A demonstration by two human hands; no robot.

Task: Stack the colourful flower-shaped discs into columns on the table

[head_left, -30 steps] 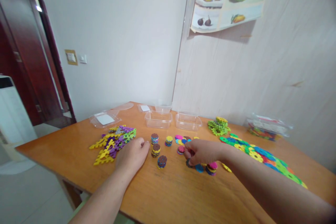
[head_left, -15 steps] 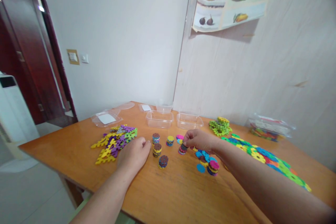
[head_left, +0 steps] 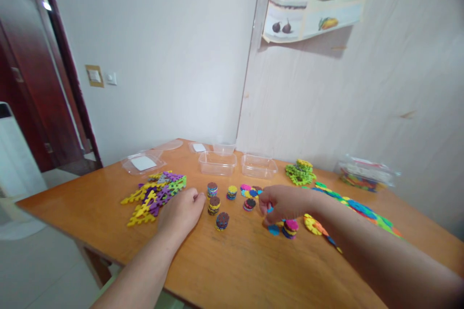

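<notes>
My left hand (head_left: pixel 182 211) rests on the table as a loose fist, and nothing shows between its thumb and fingers. It lies between the purple, yellow and green interlocking pieces (head_left: pixel 154 198) and several small stacks of flower-shaped plastic discs. Brown discs top three stacks, among them the front brown-topped stack (head_left: pixel 222 221); another is a yellow-topped stack (head_left: pixel 232 192). My right hand (head_left: pixel 281 204) is lowered over loose discs, fingers bent and closed round a blue disc (head_left: pixel 270 210). To its left stands a black-topped stack (head_left: pixel 249 204), and just below it a pink-topped stack (head_left: pixel 290 228).
Two clear plastic boxes, the left box (head_left: pixel 217 163) and the right box (head_left: pixel 258 166), stand toward the wall. Green pieces (head_left: pixel 300 172) are heaped at the back right, near a zipped bag (head_left: pixel 368 174). Large colourful discs (head_left: pixel 362 208) lie under my right forearm. Clear lids (head_left: pixel 143 162) lie back left.
My right hand has left the black-topped stack and moved right and toward me, onto the loose blue discs. My left hand stays in place. The view has shifted slightly.
</notes>
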